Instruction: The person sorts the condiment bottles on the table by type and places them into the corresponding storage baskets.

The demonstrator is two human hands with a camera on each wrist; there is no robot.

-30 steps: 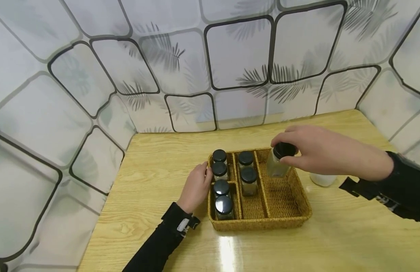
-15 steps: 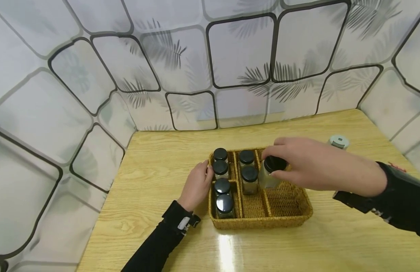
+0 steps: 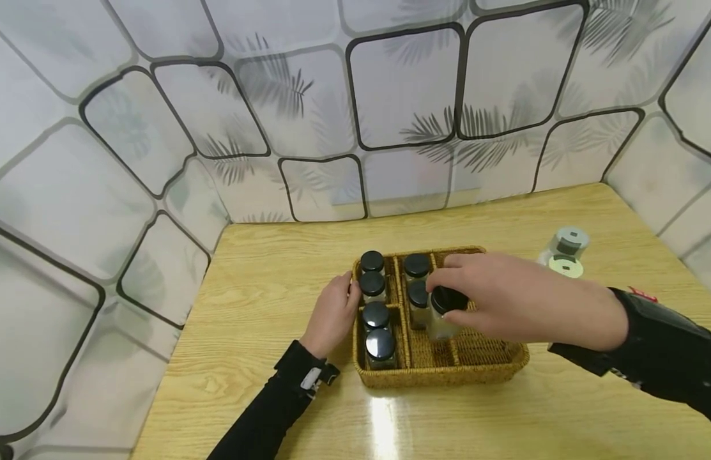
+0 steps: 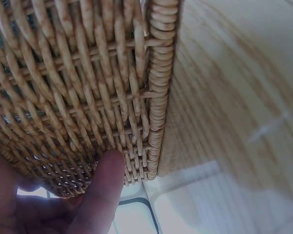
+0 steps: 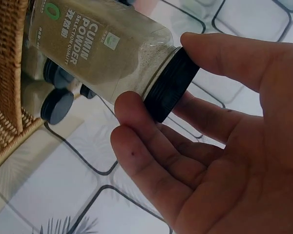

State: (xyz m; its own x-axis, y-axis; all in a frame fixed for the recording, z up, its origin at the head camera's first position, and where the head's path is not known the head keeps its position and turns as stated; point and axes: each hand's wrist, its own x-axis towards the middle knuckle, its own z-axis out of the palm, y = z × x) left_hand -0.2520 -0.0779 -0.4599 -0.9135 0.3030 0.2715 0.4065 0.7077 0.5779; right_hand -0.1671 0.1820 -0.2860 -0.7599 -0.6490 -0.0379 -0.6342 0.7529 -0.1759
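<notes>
My right hand (image 3: 507, 297) pinches the black lid of a clear spice jar (image 3: 441, 327) over the middle of the wicker basket (image 3: 441, 378). The right wrist view shows this jar's label (image 5: 83, 39), which reads cumin powder; pale brown powder fills it. Just left of it in the head view, two black-lidded jars (image 3: 417, 264) stand in the middle compartment. My left hand (image 3: 331, 313) holds the basket's left side, its fingers at the rim. One finger (image 4: 105, 187) lies against the woven wall (image 4: 73, 83) in the left wrist view.
Two jars (image 3: 373, 282) stand in the basket's back left compartment, two more (image 3: 381, 345) in the front left one. To the right of the basket, containers with pale lids (image 3: 571, 237) stand on the wooden table (image 3: 263, 275), partly behind my right arm. Patterned panels (image 3: 407, 89) enclose the table.
My right hand has carried the jar leftward and nearer, from over the right compartment to beside the middle jars. Pale-lidded containers have come into view behind the arm. My left hand stays put.
</notes>
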